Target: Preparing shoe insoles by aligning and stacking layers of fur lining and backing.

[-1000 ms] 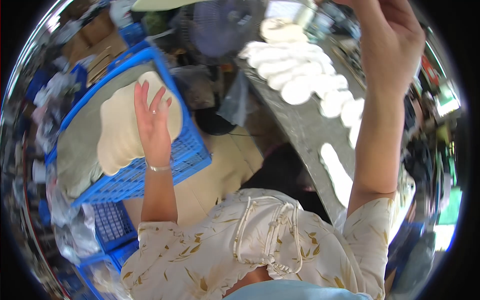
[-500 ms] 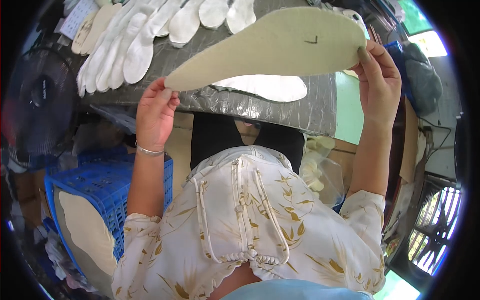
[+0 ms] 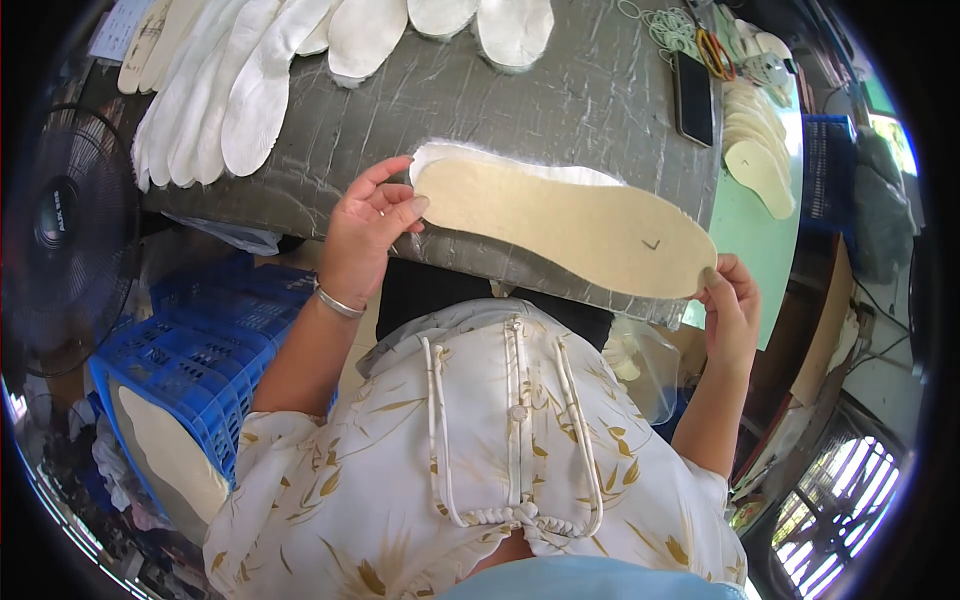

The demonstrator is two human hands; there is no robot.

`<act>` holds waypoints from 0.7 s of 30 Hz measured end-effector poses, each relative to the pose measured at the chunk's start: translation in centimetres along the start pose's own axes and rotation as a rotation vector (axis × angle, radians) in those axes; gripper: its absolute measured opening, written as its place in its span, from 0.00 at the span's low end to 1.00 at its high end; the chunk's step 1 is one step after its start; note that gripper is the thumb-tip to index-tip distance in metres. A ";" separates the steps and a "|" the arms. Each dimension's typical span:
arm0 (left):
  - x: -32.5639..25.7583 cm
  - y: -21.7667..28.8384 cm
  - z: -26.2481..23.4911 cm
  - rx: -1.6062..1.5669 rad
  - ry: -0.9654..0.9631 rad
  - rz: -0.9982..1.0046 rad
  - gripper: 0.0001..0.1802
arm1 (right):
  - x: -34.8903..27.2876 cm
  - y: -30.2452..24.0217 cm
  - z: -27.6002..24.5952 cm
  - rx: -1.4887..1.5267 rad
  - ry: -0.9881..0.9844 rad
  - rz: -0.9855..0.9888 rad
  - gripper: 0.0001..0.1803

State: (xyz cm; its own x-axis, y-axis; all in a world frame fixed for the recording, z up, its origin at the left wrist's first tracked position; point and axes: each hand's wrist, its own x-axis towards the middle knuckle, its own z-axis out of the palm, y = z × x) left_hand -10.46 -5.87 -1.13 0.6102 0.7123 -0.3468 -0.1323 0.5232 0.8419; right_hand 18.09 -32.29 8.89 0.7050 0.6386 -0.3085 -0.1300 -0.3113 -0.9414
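A: Item one, nearest?

B: A cream insole (image 3: pixel 570 225), long and flat, is held over the near edge of the grey table (image 3: pixel 560 95). A small dark tick mark is seen toward its right end. Its left end is gripped by the left hand (image 3: pixel 365 235), fingers on top; a silver bangle (image 3: pixel 338 302) is worn on that wrist. Its right end is pinched between the fingertips of the right hand (image 3: pixel 728 300), just past the table's near right corner.

A: Anything beneath it?

B: A white fleecy insole (image 3: pixel 500 160) is listed, lying on the table just behind the cream one and partly covered by it. Whether the two touch cannot be told.

A: Off the table, at the person's left?

B: A blue plastic crate (image 3: pixel 190 370) is recorded below the table's near left corner, with another cream sheet (image 3: pixel 170 460) lying in it. A black fan (image 3: pixel 60 230) is placed beyond the crate.

A: Farther back on the table?

B: A row of white insoles (image 3: pixel 230 90) is fanned along the far left edge, with more toward the far middle. A dark phone (image 3: pixel 692 95) is noted near the far right edge, rubber bands (image 3: pixel 690 30) just beyond it. A stack of cream insoles (image 3: pixel 757 150) is entered on the green surface (image 3: pixel 735 240) to the right.
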 end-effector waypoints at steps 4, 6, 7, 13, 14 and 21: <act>0.3 -0.5 1.1 0.183 0.162 0.039 0.29 | 0.9 1.2 -0.1 -0.105 0.066 0.058 0.07; 1.0 -0.8 1.3 0.236 0.196 0.069 0.28 | 1.5 1.1 0.4 -0.115 0.058 0.041 0.07; 1.5 -1.4 1.1 0.252 0.201 0.128 0.27 | 1.9 1.0 0.4 -0.118 0.072 0.040 0.08; 2.9 -1.3 -0.3 0.430 0.222 0.161 0.26 | 3.7 0.5 1.1 -0.169 0.056 0.047 0.08; 3.1 -1.2 -0.4 0.456 0.225 0.170 0.26 | 3.8 0.4 1.3 -0.183 0.062 0.056 0.09; 3.4 -1.2 -0.9 0.483 0.228 0.165 0.25 | 4.3 -0.1 1.9 -0.221 0.087 0.067 0.08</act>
State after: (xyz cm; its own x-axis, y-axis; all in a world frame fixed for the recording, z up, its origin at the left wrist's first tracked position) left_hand -8.91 -3.64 -3.67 0.4205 0.8777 -0.2300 0.1935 0.1608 0.9678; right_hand 19.79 -28.17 7.43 0.7586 0.5514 -0.3470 -0.0291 -0.5035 -0.8635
